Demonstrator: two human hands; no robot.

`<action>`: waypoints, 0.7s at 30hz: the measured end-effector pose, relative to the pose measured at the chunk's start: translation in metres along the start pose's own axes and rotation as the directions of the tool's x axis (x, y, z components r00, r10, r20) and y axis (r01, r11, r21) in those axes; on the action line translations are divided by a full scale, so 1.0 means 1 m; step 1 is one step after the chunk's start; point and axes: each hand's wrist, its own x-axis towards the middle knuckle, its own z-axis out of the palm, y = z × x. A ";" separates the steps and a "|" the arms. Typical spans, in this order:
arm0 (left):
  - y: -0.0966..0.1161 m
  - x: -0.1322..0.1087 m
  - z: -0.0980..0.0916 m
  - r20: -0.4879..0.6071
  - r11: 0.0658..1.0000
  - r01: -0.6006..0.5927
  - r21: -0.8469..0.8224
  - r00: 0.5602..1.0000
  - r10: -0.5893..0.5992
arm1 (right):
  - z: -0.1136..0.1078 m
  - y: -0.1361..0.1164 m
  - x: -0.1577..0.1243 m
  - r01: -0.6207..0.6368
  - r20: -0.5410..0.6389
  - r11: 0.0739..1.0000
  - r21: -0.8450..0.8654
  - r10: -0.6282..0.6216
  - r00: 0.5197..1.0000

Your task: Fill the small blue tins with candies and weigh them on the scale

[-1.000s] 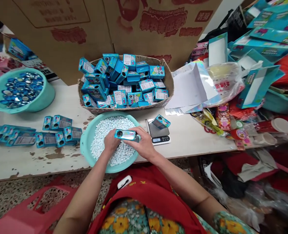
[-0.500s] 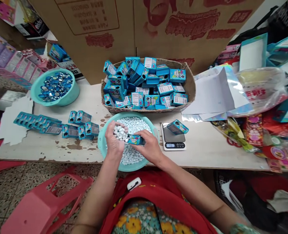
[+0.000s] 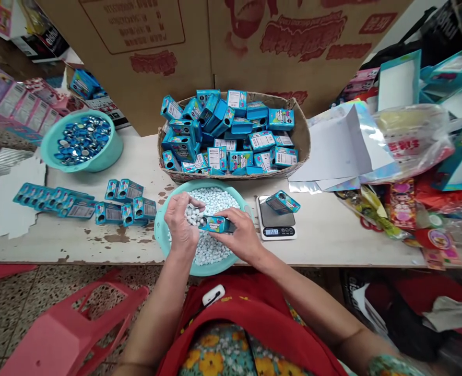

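Observation:
Cupped over the basin, my left hand (image 3: pixel 182 222) holds a heap of white candies (image 3: pixel 193 214) against the end of a small box. That blue candy box (image 3: pixel 215 224) lies sideways in my right hand (image 3: pixel 240 233), fingers and thumb closed on its long sides. Its left end meets the candies in my left palm; the opening itself is hidden. Below both hands stands a turquoise basin (image 3: pixel 161 230) filled with the same white candies. To the right, a digital scale (image 3: pixel 280 233) carries another blue box (image 3: pixel 283 202), tilted across its plate.
Behind the basin, a cut-down cardboard tray (image 3: pixel 303 125) holds many blue boxes. Several blue boxes (image 3: pixel 76 204) stand in rows at left, near a bowl (image 3: pixel 113 149) of blue-and-silver pieces. White sheets (image 3: pixel 328 156) and wrappers (image 3: pixel 403 203) lie right. A red stool (image 3: pixel 58 329) stands below.
My left fingers have curled further over the candies, and fewer show in the palm. The box remains against them in my right hand. The whole view has shifted slightly.

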 end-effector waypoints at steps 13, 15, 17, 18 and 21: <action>-0.009 -0.001 0.008 0.004 1.000 -0.015 0.004 1.000 0.015 | -0.002 0.003 0.000 0.001 -0.002 1.000 -0.008 -0.001 1.000; -0.009 0.000 0.010 0.014 0.999 -0.037 0.024 0.999 0.037 | -0.001 0.005 0.000 0.000 -0.008 1.000 0.008 0.000 1.000; -0.008 0.001 0.011 0.008 0.999 -0.036 0.041 0.999 0.036 | -0.002 0.006 0.001 -0.013 -0.029 1.000 0.023 0.014 0.999; -0.007 0.000 0.011 0.006 0.999 -0.023 0.041 1.000 0.022 | -0.003 0.005 0.001 -0.017 -0.038 0.999 0.031 0.018 0.999; -0.002 -0.001 0.012 0.029 1.000 0.000 0.010 1.000 0.000 | -0.008 0.002 0.000 0.012 -0.045 0.998 0.056 -0.009 0.999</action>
